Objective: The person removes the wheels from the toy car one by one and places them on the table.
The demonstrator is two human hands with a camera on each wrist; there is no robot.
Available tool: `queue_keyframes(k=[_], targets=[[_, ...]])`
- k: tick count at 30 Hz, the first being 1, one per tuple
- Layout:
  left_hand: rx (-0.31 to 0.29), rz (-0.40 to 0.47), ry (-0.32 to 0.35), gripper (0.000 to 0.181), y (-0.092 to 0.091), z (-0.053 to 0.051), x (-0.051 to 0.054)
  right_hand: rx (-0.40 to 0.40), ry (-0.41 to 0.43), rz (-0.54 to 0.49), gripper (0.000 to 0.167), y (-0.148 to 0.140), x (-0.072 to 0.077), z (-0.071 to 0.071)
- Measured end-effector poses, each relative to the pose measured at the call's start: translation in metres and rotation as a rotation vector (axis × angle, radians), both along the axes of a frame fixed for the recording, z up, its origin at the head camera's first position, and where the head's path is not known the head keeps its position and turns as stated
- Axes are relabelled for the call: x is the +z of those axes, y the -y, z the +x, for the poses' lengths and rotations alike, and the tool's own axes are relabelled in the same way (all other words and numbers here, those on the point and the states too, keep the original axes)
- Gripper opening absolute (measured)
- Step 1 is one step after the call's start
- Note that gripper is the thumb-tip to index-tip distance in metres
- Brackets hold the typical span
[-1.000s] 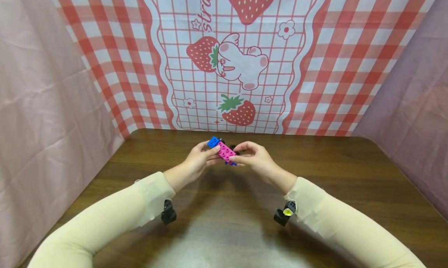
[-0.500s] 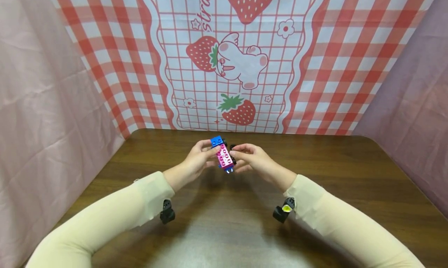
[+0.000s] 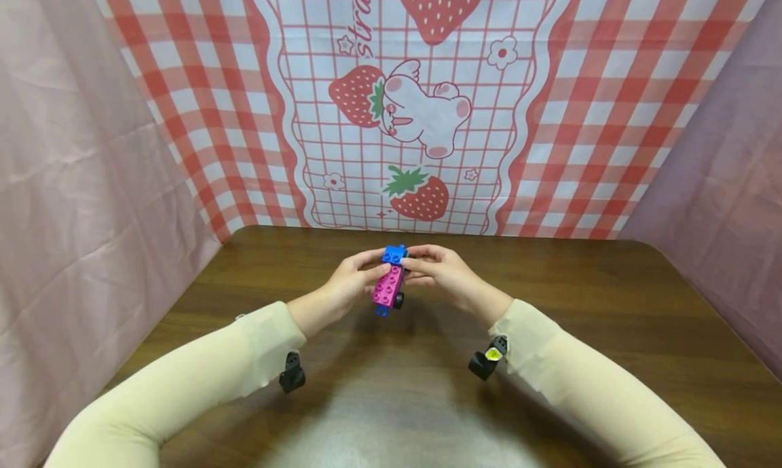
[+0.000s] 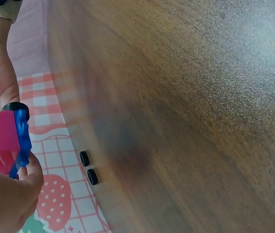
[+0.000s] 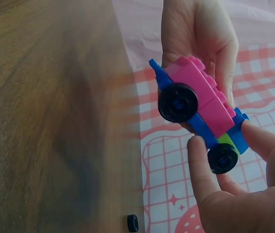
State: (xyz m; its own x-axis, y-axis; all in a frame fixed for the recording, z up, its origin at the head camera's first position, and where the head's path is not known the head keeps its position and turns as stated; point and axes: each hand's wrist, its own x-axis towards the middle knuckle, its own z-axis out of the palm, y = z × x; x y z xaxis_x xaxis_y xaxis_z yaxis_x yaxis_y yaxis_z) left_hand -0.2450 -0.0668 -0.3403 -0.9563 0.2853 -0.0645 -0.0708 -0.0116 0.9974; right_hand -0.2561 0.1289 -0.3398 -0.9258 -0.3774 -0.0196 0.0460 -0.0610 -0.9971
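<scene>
A toy car (image 3: 387,286) of building bricks is held between both hands over the far part of the table. It has a pink studded brick (image 5: 210,107), a blue base, a blue brick (image 3: 394,254) at one end and a bit of green (image 5: 226,140). Black wheels (image 5: 178,103) show along one side. My left hand (image 3: 342,288) grips the pink brick, thumb on top. At the blue-brick end, my right hand (image 3: 449,274) pinches the car, its thumb on the blue brick and a finger (image 5: 200,167) beside a wheel. The car's far side is partly hidden by the left hand.
Two loose black tyres (image 4: 88,168) stand on the brown wooden table (image 3: 391,400) near its back edge. A checked strawberry cloth (image 3: 421,115) hangs behind the table, with pink curtains (image 3: 79,183) at the sides. A small black camera (image 3: 487,359) is on each wrist.
The car has turned, its blue-brick end swinging from the upper left towards the right. My right hand has gone from the pink brick's other end to the blue-brick end. The left keeps its grip.
</scene>
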Motion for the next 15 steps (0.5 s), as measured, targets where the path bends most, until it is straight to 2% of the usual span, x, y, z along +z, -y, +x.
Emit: queue_keyframes(k=[8,15], targets=[[0.017,-0.066,-0.016,0.042,-0.0004,0.001,0.0015,-0.077,0.019,-0.023,0.041,0.0053,-0.0007,0.0005],[-0.003,-0.153,-0.033,0.047,-0.0004,0.0011,0.0035,-0.131,0.02,-0.018,0.028,0.009,-0.0034,0.0026]])
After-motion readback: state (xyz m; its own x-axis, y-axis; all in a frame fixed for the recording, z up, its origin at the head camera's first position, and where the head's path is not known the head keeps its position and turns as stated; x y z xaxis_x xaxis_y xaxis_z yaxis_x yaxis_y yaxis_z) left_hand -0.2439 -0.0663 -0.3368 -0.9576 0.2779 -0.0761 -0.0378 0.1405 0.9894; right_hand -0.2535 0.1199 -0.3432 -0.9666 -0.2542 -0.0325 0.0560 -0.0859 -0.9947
